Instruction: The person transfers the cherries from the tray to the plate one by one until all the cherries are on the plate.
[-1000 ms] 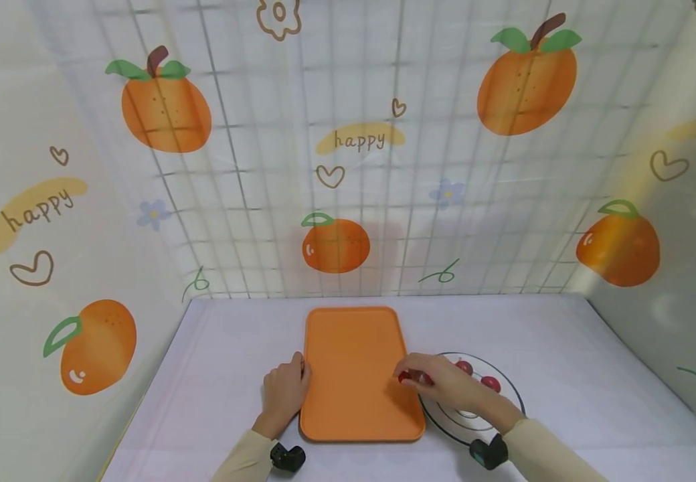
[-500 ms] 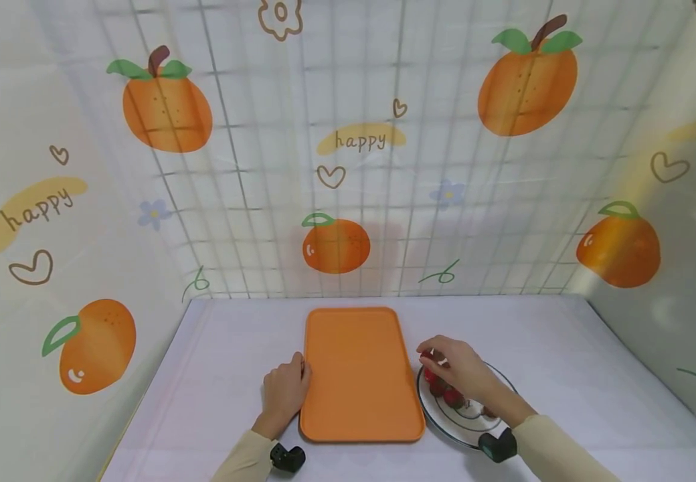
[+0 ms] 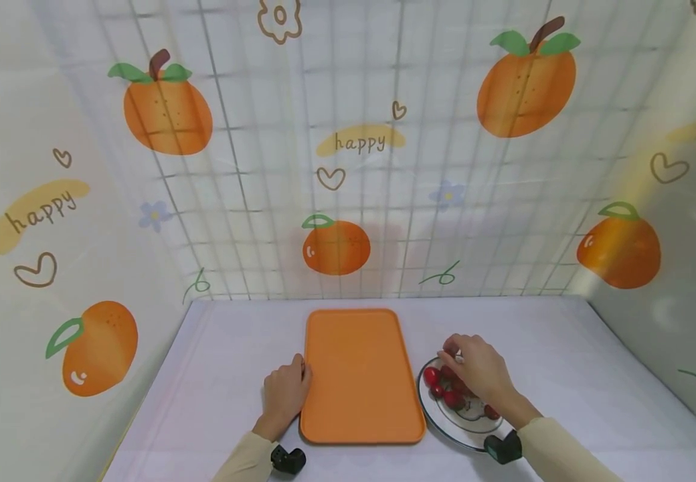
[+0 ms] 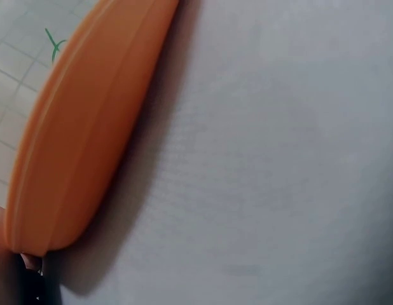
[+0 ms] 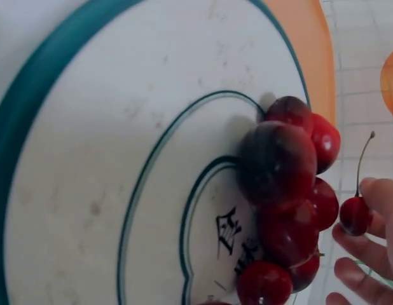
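An orange tray (image 3: 360, 381) lies on the table, and my left hand (image 3: 286, 395) grips its left rim. In the left wrist view the tray's side wall (image 4: 82, 127) fills the left, with only a bit of the hand showing at the lower corner. My right hand (image 3: 483, 368) is above the far side of a white plate (image 3: 444, 425) with dark green rings. Between thumb and finger it pinches a stemmed cherry (image 5: 355, 216), held apart from the pile. Several dark red cherries (image 5: 289, 232) sit bunched on the plate; the hand covers part of them in the head view.
The plate stands close against the tray's right side. A white cloth (image 3: 227, 348) covers the table. Behind it hangs a white curtain (image 3: 251, 201) printed with oranges, over a wire grid; printed sheets flank both sides.
My right hand has moved right, from the tray's right edge to above the plate's far side. The cherries on the plate show in different places. My left hand stays at the tray.
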### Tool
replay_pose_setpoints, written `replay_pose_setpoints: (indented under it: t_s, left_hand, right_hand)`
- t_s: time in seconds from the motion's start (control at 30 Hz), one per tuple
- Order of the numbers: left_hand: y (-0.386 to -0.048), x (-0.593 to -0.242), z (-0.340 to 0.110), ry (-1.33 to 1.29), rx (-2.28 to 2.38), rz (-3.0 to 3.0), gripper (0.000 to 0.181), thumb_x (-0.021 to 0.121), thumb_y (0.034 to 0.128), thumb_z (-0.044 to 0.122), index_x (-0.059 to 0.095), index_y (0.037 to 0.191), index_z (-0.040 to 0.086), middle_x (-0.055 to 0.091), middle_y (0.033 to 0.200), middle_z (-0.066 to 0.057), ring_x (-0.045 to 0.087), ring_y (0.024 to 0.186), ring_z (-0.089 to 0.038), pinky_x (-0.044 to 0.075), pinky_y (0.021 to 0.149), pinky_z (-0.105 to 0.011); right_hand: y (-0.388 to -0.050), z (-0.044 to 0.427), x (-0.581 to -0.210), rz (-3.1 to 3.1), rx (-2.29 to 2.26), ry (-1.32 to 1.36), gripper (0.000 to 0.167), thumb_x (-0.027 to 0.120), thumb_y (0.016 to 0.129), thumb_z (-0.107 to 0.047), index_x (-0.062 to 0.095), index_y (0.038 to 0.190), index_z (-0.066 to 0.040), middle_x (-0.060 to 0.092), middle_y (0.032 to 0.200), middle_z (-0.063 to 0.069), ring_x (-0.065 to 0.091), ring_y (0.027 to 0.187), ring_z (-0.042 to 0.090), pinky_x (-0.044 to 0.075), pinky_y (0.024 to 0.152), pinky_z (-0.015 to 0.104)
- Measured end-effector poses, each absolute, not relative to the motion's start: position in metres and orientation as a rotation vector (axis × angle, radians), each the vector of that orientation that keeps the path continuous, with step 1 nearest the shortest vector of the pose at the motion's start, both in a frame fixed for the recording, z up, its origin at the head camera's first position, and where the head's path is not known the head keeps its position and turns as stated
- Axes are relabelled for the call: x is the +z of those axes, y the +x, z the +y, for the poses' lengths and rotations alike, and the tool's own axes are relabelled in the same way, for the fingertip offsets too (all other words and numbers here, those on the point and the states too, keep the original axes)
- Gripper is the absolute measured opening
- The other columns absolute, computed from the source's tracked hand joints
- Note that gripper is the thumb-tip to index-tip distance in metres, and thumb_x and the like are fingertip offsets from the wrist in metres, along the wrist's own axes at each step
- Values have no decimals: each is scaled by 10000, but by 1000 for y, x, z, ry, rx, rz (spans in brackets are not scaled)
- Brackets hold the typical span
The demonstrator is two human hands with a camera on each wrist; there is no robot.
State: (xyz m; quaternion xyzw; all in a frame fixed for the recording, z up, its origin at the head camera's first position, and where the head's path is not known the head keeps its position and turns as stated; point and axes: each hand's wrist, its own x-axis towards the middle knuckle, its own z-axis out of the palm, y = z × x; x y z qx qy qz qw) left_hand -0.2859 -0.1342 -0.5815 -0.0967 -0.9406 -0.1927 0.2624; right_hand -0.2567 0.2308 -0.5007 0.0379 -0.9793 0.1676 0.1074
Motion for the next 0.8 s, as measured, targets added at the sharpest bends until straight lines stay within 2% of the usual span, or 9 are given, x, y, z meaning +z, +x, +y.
replay_pose_setpoints:
  t_s: [0.4, 0.8]
  left_hand:
    - [-285, -585, -134, -255, -512, -2549, 305, 635, 971, 222, 443, 746, 150, 274, 549, 73, 283, 446, -103, 203, 455, -245]
    - [-285, -580, -133, -265, -524, -2568, 303, 633, 981, 213, 452, 751, 135, 259, 553, 73, 269, 437, -96, 193, 453, -230]
  right_hand:
    - [-255, 236, -506, -2930, 460, 5, 257, 725, 937, -336, 685, 1001, -90, 689, 872, 58, 547, 812, 216, 549, 707, 423]
    - [-261, 238, -516, -2963, 502, 14, 286, 708, 951, -322, 677, 1037, -52, 687, 900, 75, 576, 809, 203, 589, 745, 420]
